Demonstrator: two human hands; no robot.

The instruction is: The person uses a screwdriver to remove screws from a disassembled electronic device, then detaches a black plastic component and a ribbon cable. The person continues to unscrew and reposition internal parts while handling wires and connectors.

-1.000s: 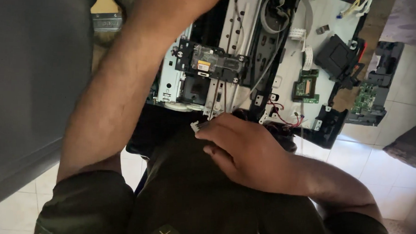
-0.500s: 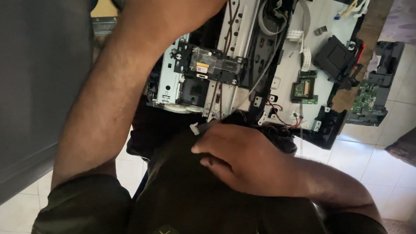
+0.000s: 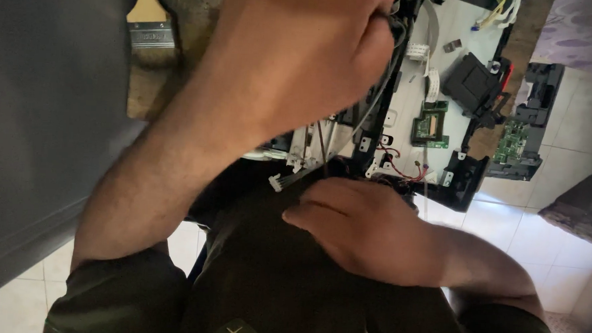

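Left hand (image 3: 294,60) raised close to the camera, fingers curled narrow around a bundle of thin grey wires (image 3: 379,90) rising from the opened printer chassis (image 3: 404,118) on the floor; right hand (image 3: 366,233) rests flat, fingers loosely spread and holding nothing, against the chassis's near edge just beside a small white connector (image 3: 276,182). Wires look light, limp and easily torn at the plugs, likely best gripped at the connector body rather than mid-strand. Green circuit board (image 3: 431,129) and black plastic parts (image 3: 476,81) toward the chassis's far right; paintbrush (image 3: 149,20) at far left.
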